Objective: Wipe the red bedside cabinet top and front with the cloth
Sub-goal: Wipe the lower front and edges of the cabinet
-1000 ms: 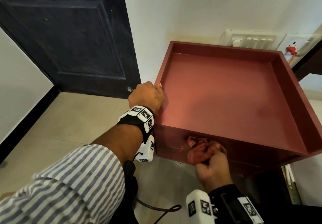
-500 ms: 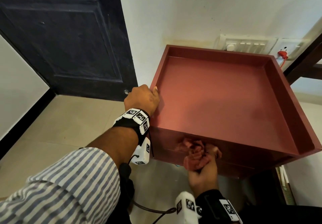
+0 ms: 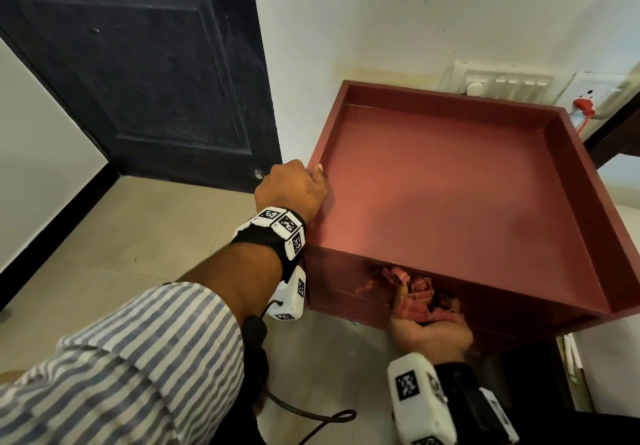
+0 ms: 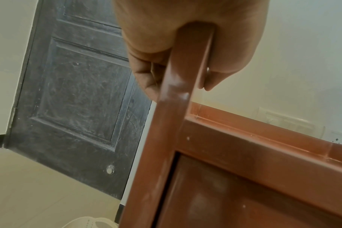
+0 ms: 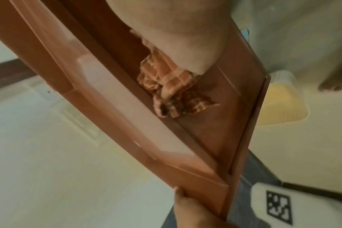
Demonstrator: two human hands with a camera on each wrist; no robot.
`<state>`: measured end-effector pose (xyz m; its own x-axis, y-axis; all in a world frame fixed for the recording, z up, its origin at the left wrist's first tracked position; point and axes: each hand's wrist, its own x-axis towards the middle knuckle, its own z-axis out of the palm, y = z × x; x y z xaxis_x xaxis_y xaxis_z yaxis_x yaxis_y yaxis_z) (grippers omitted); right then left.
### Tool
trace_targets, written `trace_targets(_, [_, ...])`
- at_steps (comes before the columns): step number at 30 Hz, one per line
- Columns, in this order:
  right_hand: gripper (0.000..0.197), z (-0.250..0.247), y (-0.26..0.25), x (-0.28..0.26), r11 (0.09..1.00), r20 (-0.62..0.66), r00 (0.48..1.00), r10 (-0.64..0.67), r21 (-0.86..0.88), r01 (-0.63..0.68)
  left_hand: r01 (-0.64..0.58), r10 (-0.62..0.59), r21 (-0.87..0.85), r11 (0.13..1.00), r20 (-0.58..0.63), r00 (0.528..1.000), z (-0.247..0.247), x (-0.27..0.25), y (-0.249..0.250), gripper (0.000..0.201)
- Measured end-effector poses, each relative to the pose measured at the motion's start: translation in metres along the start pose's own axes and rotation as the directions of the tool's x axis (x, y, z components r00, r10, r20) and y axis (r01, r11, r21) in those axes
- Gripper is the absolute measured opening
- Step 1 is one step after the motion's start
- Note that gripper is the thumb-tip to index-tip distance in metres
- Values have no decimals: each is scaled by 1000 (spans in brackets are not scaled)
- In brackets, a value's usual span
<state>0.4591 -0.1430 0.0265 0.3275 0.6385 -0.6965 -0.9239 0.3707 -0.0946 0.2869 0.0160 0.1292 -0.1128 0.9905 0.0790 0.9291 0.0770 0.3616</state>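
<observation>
The red bedside cabinet [image 3: 450, 195] stands against the wall, its tray-like top bare. My left hand [image 3: 294, 190] grips the raised left rim, fingers outside and thumb inside; the left wrist view shows the rim [image 4: 185, 64] running up between thumb and fingers. Below the front edge, my right hand [image 3: 429, 332] holds a crumpled red checked cloth [image 3: 412, 294] and presses it against the cabinet front. In the right wrist view the cloth [image 5: 166, 83] lies bunched on the recessed front panel [image 5: 215, 123], under my palm.
A dark door [image 3: 138, 70] stands to the left of the cabinet, tiled floor [image 3: 138, 236] below it. A switch panel [image 3: 502, 86] and a red plug [image 3: 583, 105] sit on the wall behind. A dark wooden frame [image 3: 613, 129] flanks the right side.
My right hand has slid the cloth along the cabinet front, first left, then back right and slightly lower. The left hand keeps its grip on the rim.
</observation>
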Motion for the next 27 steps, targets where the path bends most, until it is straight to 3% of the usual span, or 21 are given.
trace_targets(4, [46, 3, 2, 3, 998, -69, 998, -2, -56, -2, -22, 22, 13, 1000, -6, 1000, -1, -1, 0, 52])
trace_targets(7, [23, 6, 12, 0, 970, 28, 998, 59, -236, -50, -25, 25, 19, 999, -8, 1000, -2, 0, 0, 51])
trace_targets(9, [36, 0, 25, -1, 925, 75, 997, 17, -381, 13, -24, 25, 20, 1000, -13, 1000, -1, -1, 0, 52])
trace_targets(12, [38, -23, 38, 5, 743, 56, 985, -164, -650, 161, -16, 16, 15, 1000, -15, 1000, -1, -1, 1, 52])
trace_targets(14, [72, -34, 34, 7, 450, 40, 957, -286, -877, 171, -10, 10, 15, 1000, -13, 1000, -2, -2, 1, 51])
trace_targets(15, [75, -35, 31, 5, 307, 19, 946, -324, -944, 124, -10, 11, 15, 1000, -12, 1000, -2, -2, 2, 51])
trace_targets(16, [69, -36, 25, 6, 247, 6, 921, -390, -963, 111, -14, 15, 15, 1000, -15, 1000, -2, -2, 2, 51])
trace_targets(18, [58, -38, 12, 10, 259, 15, 875, -485, -953, 160, -18, 18, 16, 1000, -15, 1000, -2, -2, 2, 51])
trace_targets(19, [57, -35, 8, 12, 332, -19, 878, -479, -929, 161, -17, 17, 16, 1000, -15, 1000, -2, -2, 2, 52])
trace_targets(21, [62, -35, 7, 16, 371, -36, 916, -399, -920, 125, -19, 19, 12, 1000, -18, 1000, -2, -2, 2, 52])
trace_targets(24, [68, -38, 13, 2, 176, 62, 912, -405, -974, 145, -22, 23, 14, 1000, -20, 1000, -1, -1, 1, 53])
trace_targets(25, [70, -36, 18, -2, 149, 94, 921, -377, -976, 160, -22, 22, 16, 1000, -21, 1000, -1, -1, 1, 53])
trace_targets(26, [73, -33, 21, -2, 242, 81, 933, -350, -955, 174, -23, 24, 17, 1000, -23, 999, -1, -1, 1, 53])
trace_targets(27, [75, -29, 24, -2, 397, 30, 942, -334, -902, 169, -24, 24, 16, 1000, -26, 999, -2, -2, 0, 52])
